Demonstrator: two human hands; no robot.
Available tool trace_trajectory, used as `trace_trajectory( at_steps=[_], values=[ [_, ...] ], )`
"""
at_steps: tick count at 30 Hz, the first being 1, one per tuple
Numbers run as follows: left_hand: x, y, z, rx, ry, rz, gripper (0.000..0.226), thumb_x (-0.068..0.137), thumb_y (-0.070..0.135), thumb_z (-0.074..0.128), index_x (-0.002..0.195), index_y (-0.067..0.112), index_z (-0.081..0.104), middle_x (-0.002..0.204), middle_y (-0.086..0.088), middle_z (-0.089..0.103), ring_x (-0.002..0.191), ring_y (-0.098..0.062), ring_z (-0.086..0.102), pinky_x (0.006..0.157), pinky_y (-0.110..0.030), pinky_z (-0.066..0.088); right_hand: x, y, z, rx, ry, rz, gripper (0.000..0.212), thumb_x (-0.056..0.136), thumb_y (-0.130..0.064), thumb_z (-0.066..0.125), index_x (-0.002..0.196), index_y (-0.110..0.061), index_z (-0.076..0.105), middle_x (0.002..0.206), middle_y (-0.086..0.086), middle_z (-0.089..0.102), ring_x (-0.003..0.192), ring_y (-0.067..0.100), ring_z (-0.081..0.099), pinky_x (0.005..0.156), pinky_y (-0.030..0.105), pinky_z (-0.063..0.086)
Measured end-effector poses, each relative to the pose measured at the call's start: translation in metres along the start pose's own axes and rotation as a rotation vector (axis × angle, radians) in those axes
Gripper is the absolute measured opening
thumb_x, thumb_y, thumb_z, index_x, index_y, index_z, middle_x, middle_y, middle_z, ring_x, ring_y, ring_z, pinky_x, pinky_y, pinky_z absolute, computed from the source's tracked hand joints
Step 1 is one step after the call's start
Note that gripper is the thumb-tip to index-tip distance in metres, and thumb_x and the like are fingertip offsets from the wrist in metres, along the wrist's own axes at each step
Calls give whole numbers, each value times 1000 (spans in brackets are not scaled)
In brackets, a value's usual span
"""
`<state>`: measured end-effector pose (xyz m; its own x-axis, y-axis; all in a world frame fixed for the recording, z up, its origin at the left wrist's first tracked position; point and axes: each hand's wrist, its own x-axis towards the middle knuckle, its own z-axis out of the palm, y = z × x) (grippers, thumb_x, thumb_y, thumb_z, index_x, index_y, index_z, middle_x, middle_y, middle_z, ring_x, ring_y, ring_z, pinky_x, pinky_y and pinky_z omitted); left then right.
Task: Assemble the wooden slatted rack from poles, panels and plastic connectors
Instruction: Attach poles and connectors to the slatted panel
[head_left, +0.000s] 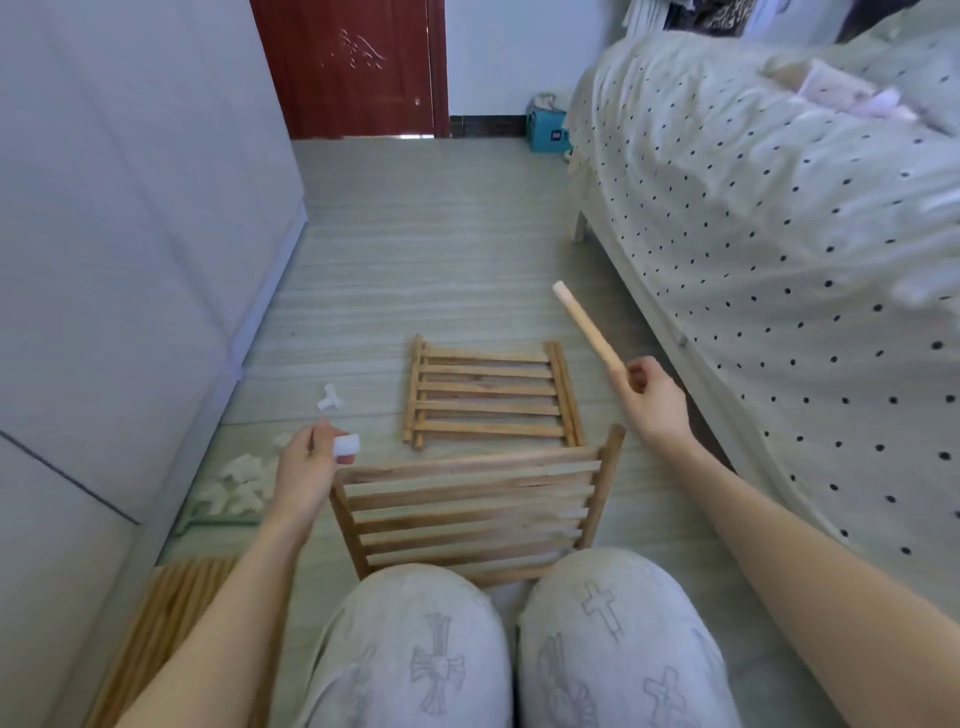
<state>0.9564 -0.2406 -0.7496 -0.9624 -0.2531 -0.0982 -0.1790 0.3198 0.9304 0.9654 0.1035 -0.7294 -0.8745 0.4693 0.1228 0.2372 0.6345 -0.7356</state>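
Note:
My left hand (310, 462) pinches a white plastic connector (346, 445) just above the left corner of a slatted wooden panel (467, 514) that leans tilted against my knees. My right hand (652, 400) grips a wooden pole (587, 325) by its near end; the pole points up and away to the left, in the air. A stack of slatted panels (488, 397) lies flat on the floor beyond. One loose white connector (329, 399) lies on the floor to the left of that stack.
A heap of white connectors (241, 486) sits in a clear tray at the left wall. A bundle of wooden poles (176, 618) lies by my left elbow. A bed with a dotted cover (779, 234) fills the right side. A white cabinet (130, 234) lines the left.

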Motion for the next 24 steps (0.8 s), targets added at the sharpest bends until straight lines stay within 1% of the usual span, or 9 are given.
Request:
trace_trajectory(
  at_steps=[3,6,8,11,15,18,21,23,24],
  values=[
    [-8,0,-2,-14,12,17,27,101,13,31,98,3,56,98,-19,60,67,-8,51,49,-5,37,-19,-32,4,-202,-129,-291,27,93,-39,52,100,-13,58,90,0,53,81,20,52,66,29,40],
    [-11,-2,-4,-17,9,11,32,101,12,31,106,-4,58,98,-19,60,65,-7,50,46,-4,35,-41,-53,16,-388,-338,-535,32,92,-41,51,113,-18,59,104,2,57,92,24,59,76,35,49],
    [-13,-3,-5,-21,5,11,32,101,12,31,105,-5,58,98,-20,61,66,-7,50,46,-2,35,-53,-59,28,-480,-463,-638,35,93,-44,49,118,-22,58,112,1,55,98,25,59,79,36,49],
    [-16,-4,-6,-34,9,28,30,102,15,32,99,1,58,92,-16,60,66,-7,49,47,-2,35,-59,-64,44,-496,-553,-703,34,93,-44,48,118,-23,57,111,0,54,99,24,57,78,35,46],
    [-18,-8,-7,-54,18,57,30,102,14,32,91,3,58,83,-11,59,66,-7,49,49,-3,35,-58,-63,55,-429,-538,-709,31,93,-42,50,114,-22,59,105,0,57,94,24,58,76,34,45],
    [-19,-13,-7,-76,30,55,32,102,16,32,89,5,59,77,-7,58,67,-7,50,49,-3,36,-56,-60,59,-365,-525,-694,30,92,-42,52,113,-21,60,103,0,61,92,24,59,76,34,46],
    [-18,-15,-8,-84,26,53,33,102,17,31,89,5,59,76,-7,58,66,-8,51,49,-2,36,-56,-56,61,-328,-496,-733,28,92,-40,54,111,-20,61,100,-2,64,89,22,60,73,33,45],
    [-17,-17,-8,-79,15,54,34,102,18,31,87,7,59,75,-7,58,66,-9,50,52,-5,38,-57,-54,62,-306,-488,-751,27,92,-38,55,110,-19,62,100,-2,65,89,21,60,72,33,46],
    [-17,-18,-9,-74,10,49,35,103,20,30,85,10,59,75,-7,59,68,-9,50,56,-9,40,-57,-54,62,-295,-492,-753,27,92,-37,55,110,-19,62,100,-1,65,89,21,60,73,33,46]
  ],
)
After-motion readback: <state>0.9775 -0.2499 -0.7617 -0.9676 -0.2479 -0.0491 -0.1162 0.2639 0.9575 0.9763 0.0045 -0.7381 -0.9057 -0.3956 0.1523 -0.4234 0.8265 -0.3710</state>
